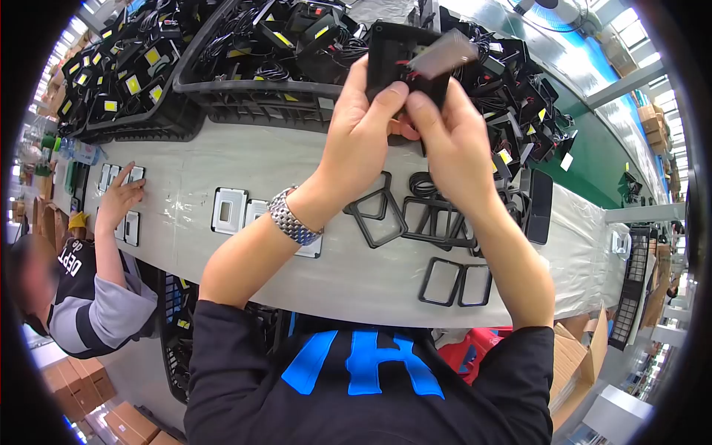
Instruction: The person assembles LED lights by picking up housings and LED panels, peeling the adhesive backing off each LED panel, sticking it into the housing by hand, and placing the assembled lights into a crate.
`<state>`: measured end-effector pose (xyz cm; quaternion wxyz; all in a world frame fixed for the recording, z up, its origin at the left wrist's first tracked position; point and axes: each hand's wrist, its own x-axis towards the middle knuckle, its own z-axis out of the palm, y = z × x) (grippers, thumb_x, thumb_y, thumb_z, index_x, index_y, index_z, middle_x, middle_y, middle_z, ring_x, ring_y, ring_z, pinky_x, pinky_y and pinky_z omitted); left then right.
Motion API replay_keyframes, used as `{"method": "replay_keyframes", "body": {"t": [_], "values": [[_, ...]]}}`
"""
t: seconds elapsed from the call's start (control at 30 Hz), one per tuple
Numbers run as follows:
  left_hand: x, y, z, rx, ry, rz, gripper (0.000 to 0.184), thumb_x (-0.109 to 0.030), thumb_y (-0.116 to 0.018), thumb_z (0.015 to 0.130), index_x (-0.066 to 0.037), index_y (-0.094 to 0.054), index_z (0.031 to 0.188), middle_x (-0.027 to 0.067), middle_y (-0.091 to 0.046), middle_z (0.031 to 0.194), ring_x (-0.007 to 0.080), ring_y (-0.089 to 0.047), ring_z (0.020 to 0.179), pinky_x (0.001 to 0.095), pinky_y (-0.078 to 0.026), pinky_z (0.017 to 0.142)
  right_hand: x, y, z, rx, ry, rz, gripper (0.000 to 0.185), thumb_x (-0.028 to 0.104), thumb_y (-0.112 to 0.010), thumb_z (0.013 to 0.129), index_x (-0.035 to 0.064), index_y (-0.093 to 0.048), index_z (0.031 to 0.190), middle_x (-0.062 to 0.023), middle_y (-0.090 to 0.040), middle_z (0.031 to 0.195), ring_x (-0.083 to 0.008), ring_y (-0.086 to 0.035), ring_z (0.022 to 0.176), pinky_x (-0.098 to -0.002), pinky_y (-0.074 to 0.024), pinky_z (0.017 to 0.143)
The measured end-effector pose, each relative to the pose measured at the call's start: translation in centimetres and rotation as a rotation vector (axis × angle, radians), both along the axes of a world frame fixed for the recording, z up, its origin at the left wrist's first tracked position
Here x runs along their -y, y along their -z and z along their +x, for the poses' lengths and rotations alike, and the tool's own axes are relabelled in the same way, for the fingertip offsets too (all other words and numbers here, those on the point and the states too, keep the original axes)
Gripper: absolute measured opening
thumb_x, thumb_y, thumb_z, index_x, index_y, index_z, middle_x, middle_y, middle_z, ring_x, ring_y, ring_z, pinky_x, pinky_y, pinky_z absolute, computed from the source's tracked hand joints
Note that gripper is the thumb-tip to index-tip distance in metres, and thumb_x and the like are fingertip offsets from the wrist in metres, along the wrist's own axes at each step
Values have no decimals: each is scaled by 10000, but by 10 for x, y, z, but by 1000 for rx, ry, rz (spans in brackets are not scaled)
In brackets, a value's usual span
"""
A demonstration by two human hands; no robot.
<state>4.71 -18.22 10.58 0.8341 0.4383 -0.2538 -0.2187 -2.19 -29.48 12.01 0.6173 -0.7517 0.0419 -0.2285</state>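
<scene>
Currently gripping housing at 12 o'clock with left hand and right hand; could strain red wires by tilting blurred panel too far.

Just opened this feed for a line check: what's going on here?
A person grips a black case with the left hand and right hand; a blurred pale flat piece overlaps it. Black frames lie on the table, with a loaded crate beyond. At left, a co-worker's hand is at some silver plates.
</scene>
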Motion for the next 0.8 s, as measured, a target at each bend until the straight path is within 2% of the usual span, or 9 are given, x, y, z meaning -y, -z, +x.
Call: {"method": "replay_keyframes", "body": {"t": [0.07, 0.17, 0.2, 0.3, 0.43, 0.53, 0.57, 0.63, 0.8], "values": [[-3, -3, 4, -23, -58, -9, 313, -60, -476, 938, 5, -420, 1239, 93, -539, 1168, 121, -623, 886, 270, -568, 694, -3, -3, -13, -122, 34, -406, 461, 243, -657, 886, -34, -503, 1220, 3, -586, 795, -59, -463, 629, -209, -421, 602], [-14, -11, 11, 37, -102, 47, 247, -14, -451, 915, 5, -414, 1158, 113, -529, 1136, 154, -636, 853, 347, -616, 717, 3, 8, -25, -89, 53, -186, 468, 216, -656, 889, -37, -490, 1245, -2, -568, 762, -53, -471, 632, -205, -420, 602], [-18, -15, 12, 42, -85, 57, 236, 18, -467, 891, 8, -396, 1117, 127, -521, 1123, 175, -631, 903, 412, -632, 707, 1, -1, -31, -20, 37, -47, 491, 188, -647, 897, -38, -457, 1290, -15, -576, 754, -55, -507, 640, -213, -440, 601], [-22, -24, 7, -130, 11, -7, 284, 40, -508, 870, 12, -396, 1130, 120, -522, 1122, 165, -613, 939, 391, -629, 718, -3, -2, -50, 94, -75, -60, 643, 91, -654, 877, -15, -308, 1409, -36, -595, 718, -81, -578, 654, -213, -476, 618], [-16, -13, 7, -181, 84, -84, 466, 40, -586, 839, 33, -422, 1275, 97, -576, 1127, 119, -591, 898, 285, -577, 760, -13, -22, -44, 212, 16, 76, 758, 48, -667, 854, 4, -204, 1452, -30, -592, 691, -67, -548, 569, -189, -449, 517], [-15, -3, 6, -235, 112, -68, 375, -14, -567, 875, 26, -514, 1244, 91, -618, 1111, 139, -605, 939, 304, -525, 800, -4, -47, -38, 87, 72, -12, 684, 98, -700, 844, -6, -329, 1410, -5, -566, 651, -36, -515, 545, -175, -422, 486], [-16, -3, 5, -283, 125, -66, 345, -28, -559, 885, 22, -535, 1226, 90, -622, 1107, 147, -608, 951, 313, -520, 814, -2, -50, -33, 46, 103, -42, 500, 128, -671, 875, -19, -474, 1310, -17, -597, 675, -42, -521, 536, -178, -417, 480], [-14, -4, 1, -306, 150, -118, 307, -116, -548, 918, -1, -565, 1202, 82, -623, 1096, 167, -603, 1003, 341, -505, 871, 8, -53, -27, -40, 22, -58, 312, 146, -631, 910, -29, -586, 1164, -61, -641, 718, -76, -577, 557, -194, -446, 486], [-14, 12, -4, -382, 303, -202, 338, -218, -475, 982, -81, -482, 1291, 91, -603, 1123, 189, -601, 1020, 404, -540, 826, 8, -35, -23, 48, -86, 134, 203, 147, -613, 924, -38, -636, 1005, -135, -672, 803, -147, -658, 669, -235, -533, 566]]}}
